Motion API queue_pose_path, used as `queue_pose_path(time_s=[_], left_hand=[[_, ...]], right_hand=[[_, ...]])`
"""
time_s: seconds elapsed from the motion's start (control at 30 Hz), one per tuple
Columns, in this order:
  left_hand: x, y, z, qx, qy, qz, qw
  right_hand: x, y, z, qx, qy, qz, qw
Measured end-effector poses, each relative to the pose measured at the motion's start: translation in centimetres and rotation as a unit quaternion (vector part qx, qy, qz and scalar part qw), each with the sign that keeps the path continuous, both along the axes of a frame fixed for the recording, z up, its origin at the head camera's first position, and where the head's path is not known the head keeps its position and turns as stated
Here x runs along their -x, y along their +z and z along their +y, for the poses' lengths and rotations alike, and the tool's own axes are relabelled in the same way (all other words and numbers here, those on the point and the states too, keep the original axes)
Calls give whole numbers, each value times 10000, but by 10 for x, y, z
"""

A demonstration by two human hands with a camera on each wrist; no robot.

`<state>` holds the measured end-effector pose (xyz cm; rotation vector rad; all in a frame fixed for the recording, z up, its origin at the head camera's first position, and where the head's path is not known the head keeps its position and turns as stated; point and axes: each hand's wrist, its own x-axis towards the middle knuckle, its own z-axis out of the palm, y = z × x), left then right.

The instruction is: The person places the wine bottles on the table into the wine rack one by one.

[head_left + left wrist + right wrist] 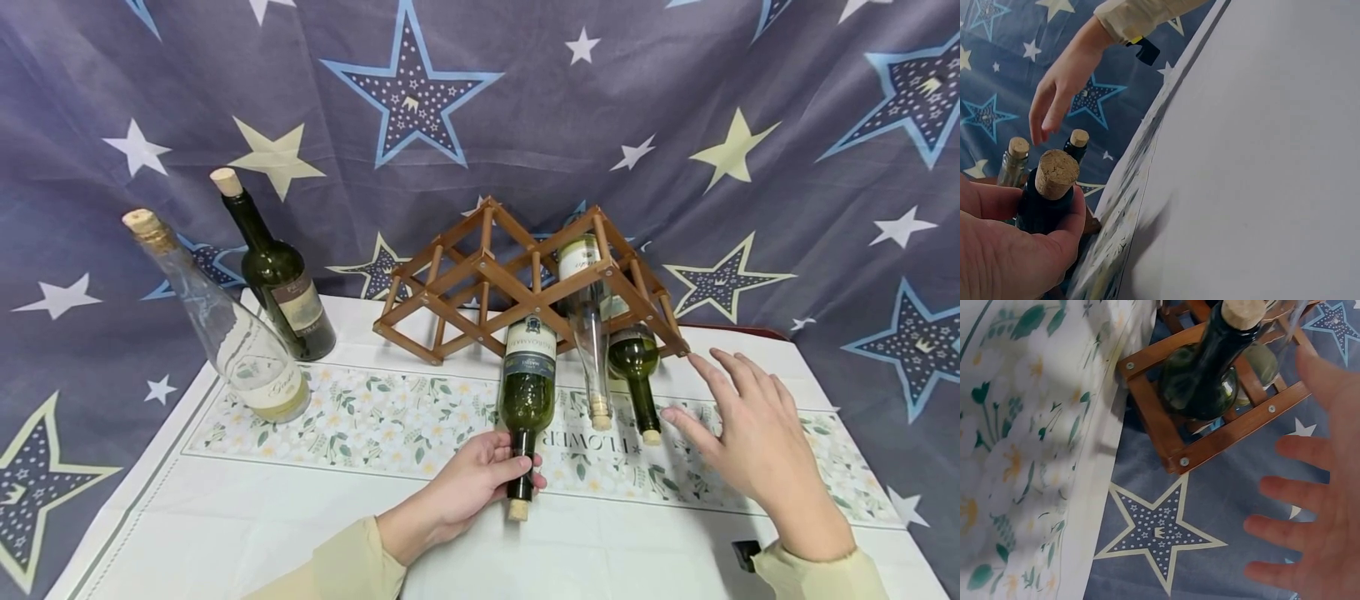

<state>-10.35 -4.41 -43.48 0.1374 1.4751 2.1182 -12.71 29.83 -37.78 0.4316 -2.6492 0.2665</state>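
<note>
My left hand [480,477] grips the neck of a green wine bottle [528,392], whose base end sits in a middle opening of the wooden wine rack [480,262]. Its cork [1057,174] points toward me. My right hand [757,429] is spread beside the rack's right end, fingers apart and holding nothing. Nearest to it, a dark green bottle [637,367] lies in the rack with its corked neck sticking out. A clear bottle [591,342] rests neck-down in the rack between the two green ones. In the right wrist view the right fingers [1285,531] are straight, near the rack.
Two corked bottles stand upright at the left of the table: a clear one [251,358] and a dark green one [288,292]. A flowered runner [360,417] crosses the white table [225,533]. Behind hangs a star-patterned cloth [562,125].
</note>
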Motion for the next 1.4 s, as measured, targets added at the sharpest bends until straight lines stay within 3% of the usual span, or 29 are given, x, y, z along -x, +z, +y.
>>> queue_pose_path(time_s=[0.6,1.4], left_hand=[[12,-2,5,149,-4,77,9999],[33,3,9,198,122,142,9996]], right_hand=[[5,-11,12,-2,-517,-1030,9933],[6,-14,11,60,-561,-1062,9927]])
